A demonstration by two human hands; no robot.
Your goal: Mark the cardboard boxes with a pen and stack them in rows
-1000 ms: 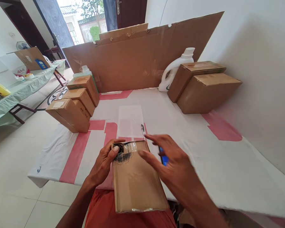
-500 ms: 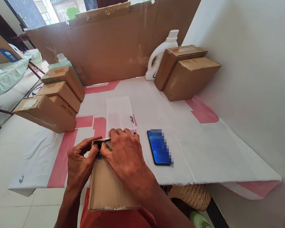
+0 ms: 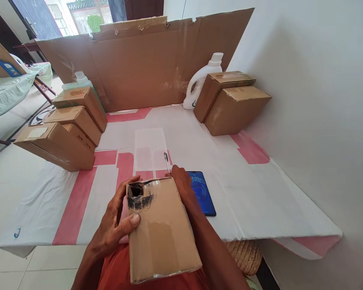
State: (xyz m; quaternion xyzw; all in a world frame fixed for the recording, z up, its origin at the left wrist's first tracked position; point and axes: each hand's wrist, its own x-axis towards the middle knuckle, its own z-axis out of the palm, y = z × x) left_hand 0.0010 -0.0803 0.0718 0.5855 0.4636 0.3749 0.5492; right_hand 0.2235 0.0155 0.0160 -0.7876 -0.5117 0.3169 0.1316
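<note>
A brown cardboard box [image 3: 165,237] is held in the left grip [image 3: 117,225], at the near edge of the white-and-pink covered worktop [image 3: 245,201]. In its corner, a dark hole [image 3: 136,191] is edged by scratchy black scribbles [image 3: 141,202], and shiny clear tape [image 3: 156,183] is stuck nearby. The left thumb [image 3: 130,222] is laid on the box's face. The right grip [image 3: 180,177] is placed by the far right edge, but it is partly hidden, so how wide it is cannot be told.

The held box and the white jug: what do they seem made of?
Held box: matte brown cardboard, judging by its creased face and folded edges. White jug: probably smooth plastic with a slight sheen; its looped handle seems moulded in one piece.
</note>
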